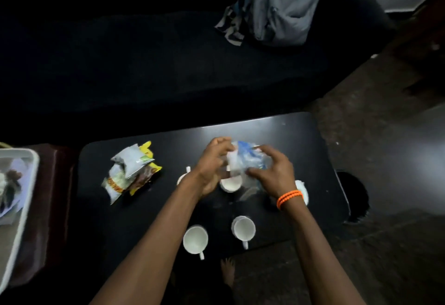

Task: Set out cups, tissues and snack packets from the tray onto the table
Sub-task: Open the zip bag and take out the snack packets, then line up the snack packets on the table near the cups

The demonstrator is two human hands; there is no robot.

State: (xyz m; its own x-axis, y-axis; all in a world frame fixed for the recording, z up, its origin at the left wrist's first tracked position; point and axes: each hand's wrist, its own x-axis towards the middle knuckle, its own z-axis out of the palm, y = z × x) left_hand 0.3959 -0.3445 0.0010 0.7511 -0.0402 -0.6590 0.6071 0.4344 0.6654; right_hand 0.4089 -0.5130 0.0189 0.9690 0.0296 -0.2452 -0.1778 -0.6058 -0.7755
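Over the middle of the black table [277, 131], my left hand [212, 162] and my right hand [272, 169] both grip a clear and blue plastic pack of tissues [245, 157]. Several white cups stand on the table: one [230, 183] right below the pack, two at the front [195, 239] [243, 229], and one [302, 190] partly hidden behind my right wrist. A pile of snack packets [131, 172] lies on the table's left side. The white tray [22, 198] sits at the far left.
The tray rests on a dark red stool [57, 196] beside the table and still holds some blurred items. A dark sofa with a grey backpack [284, 6] is behind the table. Bare floor lies to the right, and a foot [227, 271] shows below the table's front edge.
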